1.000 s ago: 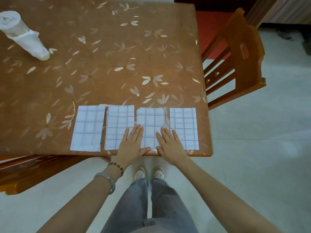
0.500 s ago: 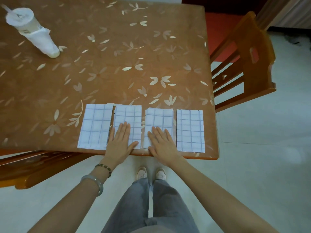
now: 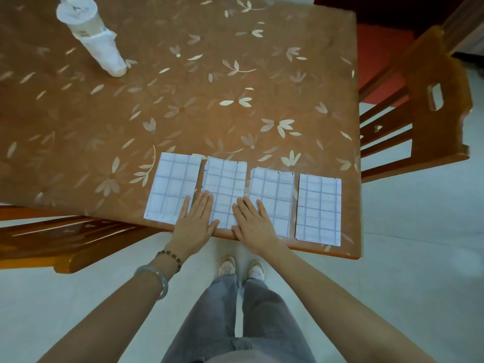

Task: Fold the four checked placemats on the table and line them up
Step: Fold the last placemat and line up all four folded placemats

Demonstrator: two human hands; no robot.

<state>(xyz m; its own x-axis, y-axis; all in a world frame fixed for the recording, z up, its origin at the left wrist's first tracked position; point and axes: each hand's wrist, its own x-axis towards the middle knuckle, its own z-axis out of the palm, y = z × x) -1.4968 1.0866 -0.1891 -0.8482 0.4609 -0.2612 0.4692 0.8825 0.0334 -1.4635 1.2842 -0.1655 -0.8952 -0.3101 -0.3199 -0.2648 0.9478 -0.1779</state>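
Observation:
Four folded white placemats with a blue check lie side by side along the table's near edge: the far-left placemat, the second placemat, the third placemat and the far-right placemat. My left hand lies flat with straight fingers over the near left corner of the second placemat and the gap beside the first. Flat on the near left part of the third placemat, my right hand also touches the second one's right edge.
The brown table has a leaf-patterned cover. A white cup with a lid and wrapping stands at the back left. A wooden chair stands to the right of the table, another chair at the near left.
Both hands have slid to the left along the row, from the third and fourth placemats' side toward the second and third. The camera view has shifted too.

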